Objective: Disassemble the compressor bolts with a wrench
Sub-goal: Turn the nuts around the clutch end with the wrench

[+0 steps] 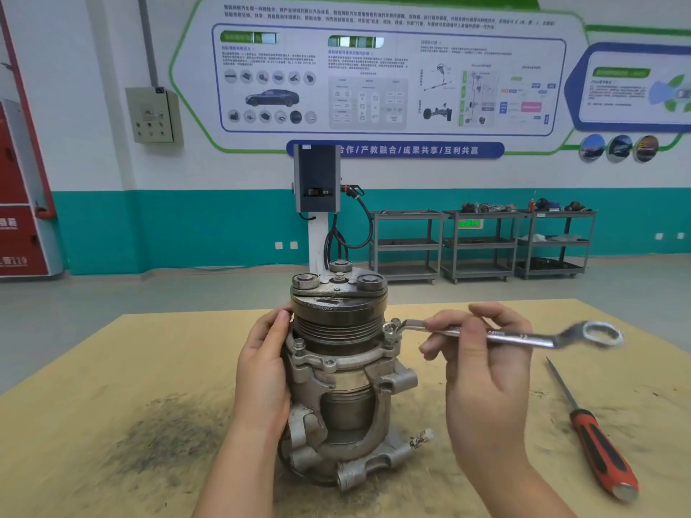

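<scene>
A grey metal compressor [344, 372] stands upright on the wooden table [112, 424], its dark pulley and clutch plate on top. My left hand [263, 372] grips its left side, fingers curled round the housing near the pulley. My right hand [482, 364] pinches the shaft of a chrome ring wrench [523, 336]. The wrench's left ring end sits over a bolt [392, 328] on the compressor's right flange; its other ring end sticks out to the right. Another flange bolt [299, 345] shows at the left front.
A file with a red and black handle [598, 446] lies on the table at the right. A dark dirty smear [168, 431] marks the table's left part. Behind the table are a charging post [317, 181] and grey shelf carts [482, 244].
</scene>
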Available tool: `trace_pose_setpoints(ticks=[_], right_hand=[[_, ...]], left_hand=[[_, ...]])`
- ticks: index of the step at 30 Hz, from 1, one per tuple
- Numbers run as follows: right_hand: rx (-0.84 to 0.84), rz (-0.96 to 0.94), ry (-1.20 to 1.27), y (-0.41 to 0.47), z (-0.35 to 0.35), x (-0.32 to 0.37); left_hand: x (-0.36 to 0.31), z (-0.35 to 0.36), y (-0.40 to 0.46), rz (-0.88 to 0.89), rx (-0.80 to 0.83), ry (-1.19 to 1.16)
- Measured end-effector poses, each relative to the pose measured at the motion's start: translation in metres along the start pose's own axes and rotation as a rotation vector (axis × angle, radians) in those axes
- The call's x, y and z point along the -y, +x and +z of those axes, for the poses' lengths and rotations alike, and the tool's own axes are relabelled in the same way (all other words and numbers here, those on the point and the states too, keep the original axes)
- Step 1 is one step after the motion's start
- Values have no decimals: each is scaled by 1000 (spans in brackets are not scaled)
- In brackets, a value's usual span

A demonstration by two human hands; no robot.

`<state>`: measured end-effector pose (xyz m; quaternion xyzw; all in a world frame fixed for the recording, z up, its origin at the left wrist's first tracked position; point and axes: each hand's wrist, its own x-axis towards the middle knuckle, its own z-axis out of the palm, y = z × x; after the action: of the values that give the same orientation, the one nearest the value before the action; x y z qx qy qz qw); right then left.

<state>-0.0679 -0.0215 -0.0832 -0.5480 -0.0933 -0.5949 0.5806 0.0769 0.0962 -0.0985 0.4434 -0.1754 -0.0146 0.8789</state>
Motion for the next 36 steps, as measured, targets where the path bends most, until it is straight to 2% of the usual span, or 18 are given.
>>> trace_pose_setpoints(ticks=[5,8,10,12,14,15,18,21,24,27,31,36], right_hand=[[-68,368,245,20,-14,-6],[-49,479,342,30,-20,-5],[-56,490,352,30,-21,-6],[-105,401,297,21,-16,-10],[-131,167,168,5,-9,-12],[-93,17,62,-3,-6,-13],[202,-348,-271,-21,2,-14],[438,-493,-442,-31,10,-17],[529,-568,-477,-32,10,-17],[385,-398,-269,-23,7,-5],[15,-25,4,-4,2,4],[-117,417,278,19,-10,2]], left_hand=[[0,1,0,-22,5,-4],[-1,1,-1,-10,10,0],[-1,0,-2,-5,4,-5],[0,-1,-2,-7,0,-16],[0,-2,-1,-11,-2,-18],[1,-3,0,-15,-2,-12],[3,-3,2,-27,3,-10],[4,0,2,-2,-36,-22],[3,-1,-1,71,-73,192],[2,-1,-7,93,-17,396],[-1,4,-12,66,13,421],[0,3,-14,39,5,414]])
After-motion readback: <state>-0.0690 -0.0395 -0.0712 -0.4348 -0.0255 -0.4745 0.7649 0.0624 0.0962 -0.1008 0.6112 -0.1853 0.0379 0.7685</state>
